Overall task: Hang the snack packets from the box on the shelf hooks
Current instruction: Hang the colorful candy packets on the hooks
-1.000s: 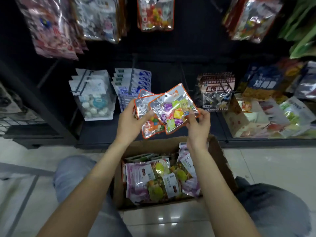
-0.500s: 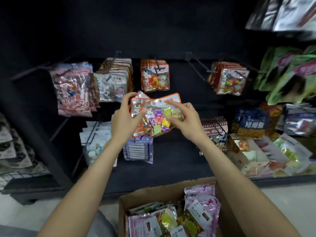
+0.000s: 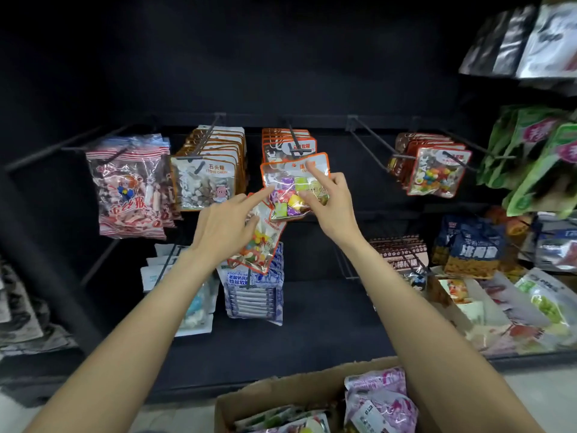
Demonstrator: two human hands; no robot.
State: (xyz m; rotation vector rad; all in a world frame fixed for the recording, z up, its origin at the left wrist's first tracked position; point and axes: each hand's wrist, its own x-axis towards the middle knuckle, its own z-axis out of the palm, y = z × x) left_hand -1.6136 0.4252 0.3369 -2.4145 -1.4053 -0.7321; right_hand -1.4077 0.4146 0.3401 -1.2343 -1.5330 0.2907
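A: Which step is in hand?

B: The hanging itself, it is judged. An orange-edged candy packet (image 3: 295, 185) is being offered up to the middle hook (image 3: 293, 142), at about twelve o'clock from the hands, just in front of the packets already hung there.

A: And how are the hands set, taken from the left?

B: A second orange-edged packet (image 3: 262, 242) is kept under the curled fingers of the left hand (image 3: 224, 226), while its forefinger is stretched toward the lower left corner of the raised packet. At three o'clock from it, the raised packet is pinched by the right hand (image 3: 327, 201) — thumb below, forefinger laid up over the header near the hang hole.

A: What is called for next?

B: The hole must be lined up with the hook's tip and the packet slid back along the wire; whether the hole is on the tip yet cannot be told. Care is needed, since the film is limp and the header can fold.

A: And the containers?

B: The shelf (image 3: 281, 323) is stocked on hooks: striped red-and-white bags (image 3: 131, 185) at ten o'clock, stone-candy packets (image 3: 206, 179) beside them, further orange packets (image 3: 437, 170) at two o'clock. At six o'clock the cardboard box (image 3: 281, 392) is seen — purple packets (image 3: 381, 398) and others are left in it, so more hanging remains.
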